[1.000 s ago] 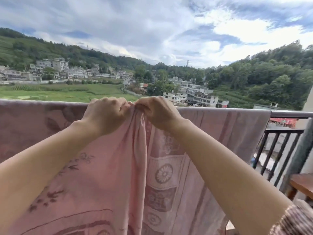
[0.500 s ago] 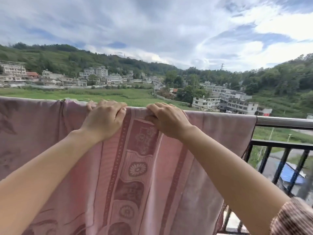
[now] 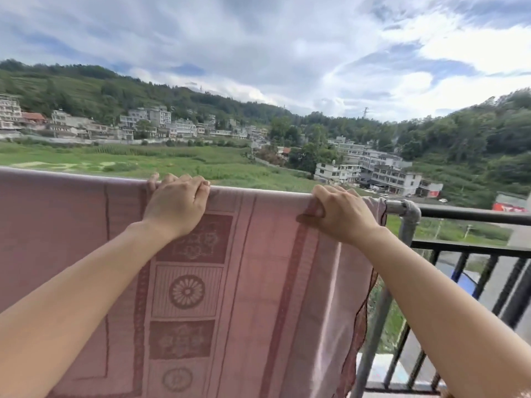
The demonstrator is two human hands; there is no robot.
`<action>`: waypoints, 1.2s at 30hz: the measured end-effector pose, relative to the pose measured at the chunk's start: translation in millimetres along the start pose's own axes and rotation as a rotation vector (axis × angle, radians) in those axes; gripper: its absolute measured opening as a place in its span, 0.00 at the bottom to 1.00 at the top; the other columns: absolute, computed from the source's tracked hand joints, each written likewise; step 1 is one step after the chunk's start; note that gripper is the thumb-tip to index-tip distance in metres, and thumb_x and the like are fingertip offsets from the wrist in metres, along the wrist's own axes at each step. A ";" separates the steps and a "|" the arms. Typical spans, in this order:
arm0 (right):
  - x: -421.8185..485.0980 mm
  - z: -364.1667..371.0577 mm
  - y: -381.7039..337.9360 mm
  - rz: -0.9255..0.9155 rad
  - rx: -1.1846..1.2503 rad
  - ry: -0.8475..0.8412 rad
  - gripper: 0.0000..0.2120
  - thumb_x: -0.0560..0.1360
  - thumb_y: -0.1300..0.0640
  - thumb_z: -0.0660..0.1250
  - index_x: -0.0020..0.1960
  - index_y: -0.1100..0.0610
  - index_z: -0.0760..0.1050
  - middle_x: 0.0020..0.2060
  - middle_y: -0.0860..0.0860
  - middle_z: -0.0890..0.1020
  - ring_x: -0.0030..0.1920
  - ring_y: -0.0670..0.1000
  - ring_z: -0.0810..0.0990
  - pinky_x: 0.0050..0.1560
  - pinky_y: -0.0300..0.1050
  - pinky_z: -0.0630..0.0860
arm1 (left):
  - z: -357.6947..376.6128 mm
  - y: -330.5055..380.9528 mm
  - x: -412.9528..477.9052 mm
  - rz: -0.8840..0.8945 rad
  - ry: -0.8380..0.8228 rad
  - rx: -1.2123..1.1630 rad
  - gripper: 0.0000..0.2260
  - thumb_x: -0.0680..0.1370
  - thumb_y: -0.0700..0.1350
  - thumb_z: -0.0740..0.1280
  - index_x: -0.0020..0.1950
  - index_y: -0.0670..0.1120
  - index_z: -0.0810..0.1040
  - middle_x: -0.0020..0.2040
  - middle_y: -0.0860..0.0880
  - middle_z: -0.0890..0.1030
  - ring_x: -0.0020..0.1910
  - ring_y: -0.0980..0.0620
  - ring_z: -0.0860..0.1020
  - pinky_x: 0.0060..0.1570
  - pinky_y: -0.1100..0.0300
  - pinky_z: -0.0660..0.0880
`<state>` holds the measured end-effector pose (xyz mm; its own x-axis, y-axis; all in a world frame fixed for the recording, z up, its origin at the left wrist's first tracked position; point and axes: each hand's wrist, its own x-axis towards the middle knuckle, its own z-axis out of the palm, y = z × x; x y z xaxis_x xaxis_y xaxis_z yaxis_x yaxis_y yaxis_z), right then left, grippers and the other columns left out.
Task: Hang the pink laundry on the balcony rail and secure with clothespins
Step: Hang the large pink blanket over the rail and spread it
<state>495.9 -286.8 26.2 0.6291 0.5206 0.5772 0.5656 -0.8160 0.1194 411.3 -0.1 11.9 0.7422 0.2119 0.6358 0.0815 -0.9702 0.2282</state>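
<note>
A large pink patterned cloth (image 3: 258, 282) hangs over the balcony rail (image 3: 471, 214) and covers it from the left edge to near a grey pipe joint (image 3: 408, 212). My left hand (image 3: 176, 205) grips the cloth's top fold over the rail, fingers curled over the far side. Near the cloth's right edge, my right hand (image 3: 340, 214) grips the top fold, thumb pinching the fabric on the near side. No clothespins are in view.
Right of the cloth the rail is bare, with dark vertical bars (image 3: 485, 277) below it and a grey post (image 3: 373, 340) under the joint. Beyond the rail lie fields, buildings and wooded hills far below.
My hands have moved apart along the rail, the right one sliding to the cloth's right edge. The bunched fold between them has been spread flat. The view has shifted left.
</note>
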 end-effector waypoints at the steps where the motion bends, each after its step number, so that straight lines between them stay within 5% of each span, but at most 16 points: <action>1: -4.6 -1.3 11.0 -0.006 0.006 -0.003 0.22 0.71 0.33 0.64 0.45 0.51 0.64 0.49 0.51 0.79 0.52 0.54 0.76 0.53 0.51 0.68 | 5.6 16.2 0.6 0.023 0.021 -0.008 0.15 0.82 0.51 0.49 0.47 0.49 0.74 0.51 0.45 0.80 0.56 0.41 0.73 0.65 0.42 0.58; 8: -24.9 -23.2 84.3 0.071 0.109 -0.072 0.23 0.69 0.30 0.62 0.38 0.51 0.68 0.34 0.47 0.76 0.34 0.50 0.74 0.33 0.44 0.65 | 50.9 124.9 8.3 0.186 0.155 -0.018 0.17 0.81 0.49 0.52 0.46 0.45 0.78 0.46 0.45 0.83 0.46 0.42 0.77 0.54 0.48 0.63; 16: -12.9 -33.1 134.3 0.001 0.433 -0.259 0.29 0.66 0.33 0.69 0.40 0.61 0.79 0.28 0.51 0.73 0.28 0.47 0.67 0.30 0.41 0.63 | 78.8 208.7 14.3 0.274 0.194 -0.058 0.17 0.81 0.50 0.54 0.36 0.46 0.72 0.38 0.45 0.81 0.38 0.43 0.76 0.52 0.50 0.67; 19: -5.2 -33.8 157.8 0.026 0.645 -0.371 0.26 0.68 0.35 0.68 0.37 0.60 0.79 0.29 0.56 0.69 0.28 0.50 0.64 0.33 0.41 0.63 | 84.6 225.5 14.5 0.266 0.223 -0.075 0.17 0.81 0.50 0.54 0.34 0.49 0.69 0.35 0.47 0.80 0.36 0.46 0.73 0.51 0.51 0.67; 22: -0.5 -22.8 180.4 0.055 0.907 -0.493 0.17 0.71 0.37 0.68 0.41 0.51 0.83 0.38 0.67 0.76 0.35 0.57 0.68 0.40 0.45 0.73 | 94.3 242.3 15.2 0.255 0.253 -0.030 0.18 0.80 0.53 0.51 0.34 0.49 0.71 0.35 0.49 0.80 0.39 0.45 0.77 0.48 0.54 0.61; 24: 2.7 -8.8 194.3 0.072 1.126 -0.566 0.14 0.74 0.46 0.67 0.48 0.56 0.82 0.43 0.64 0.80 0.38 0.57 0.75 0.44 0.48 0.80 | 103.7 255.3 14.4 0.222 0.295 0.012 0.20 0.79 0.54 0.49 0.40 0.48 0.76 0.40 0.50 0.82 0.44 0.45 0.77 0.47 0.56 0.56; 27: 6.6 17.8 208.3 0.133 1.428 -0.622 0.10 0.78 0.55 0.62 0.49 0.61 0.77 0.46 0.60 0.79 0.44 0.54 0.76 0.61 0.61 0.72 | 112.6 268.0 7.8 0.103 0.329 0.029 0.23 0.78 0.55 0.47 0.48 0.47 0.79 0.46 0.48 0.82 0.49 0.43 0.76 0.49 0.56 0.56; 31: 5.4 45.1 219.9 0.102 1.688 -0.805 0.17 0.78 0.56 0.56 0.61 0.64 0.74 0.44 0.59 0.77 0.40 0.53 0.74 0.48 0.52 0.76 | 113.9 286.2 -6.4 -0.019 0.298 -0.138 0.19 0.79 0.55 0.50 0.58 0.52 0.76 0.55 0.51 0.77 0.59 0.49 0.71 0.64 0.53 0.61; 33: 1.5 53.9 222.8 0.020 1.782 -0.918 0.15 0.78 0.58 0.55 0.57 0.60 0.77 0.44 0.58 0.77 0.41 0.55 0.74 0.47 0.51 0.78 | 109.9 300.6 -21.1 -0.079 0.290 -0.279 0.15 0.78 0.53 0.56 0.62 0.53 0.73 0.58 0.55 0.72 0.60 0.57 0.68 0.61 0.63 0.62; 36: -1.4 62.6 229.3 -0.114 1.843 -0.949 0.14 0.75 0.60 0.60 0.56 0.58 0.80 0.51 0.60 0.74 0.48 0.58 0.72 0.56 0.55 0.75 | 108.0 321.6 -45.6 -0.193 0.433 -0.275 0.14 0.72 0.57 0.62 0.54 0.53 0.70 0.52 0.54 0.68 0.53 0.59 0.66 0.53 0.71 0.63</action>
<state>658.1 -458.8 2.2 0.2380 0.9698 0.0530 -0.0131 0.0578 -0.9982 475.5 -334.5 -23.3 0.3849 0.4682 0.7954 -0.0307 -0.8548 0.5180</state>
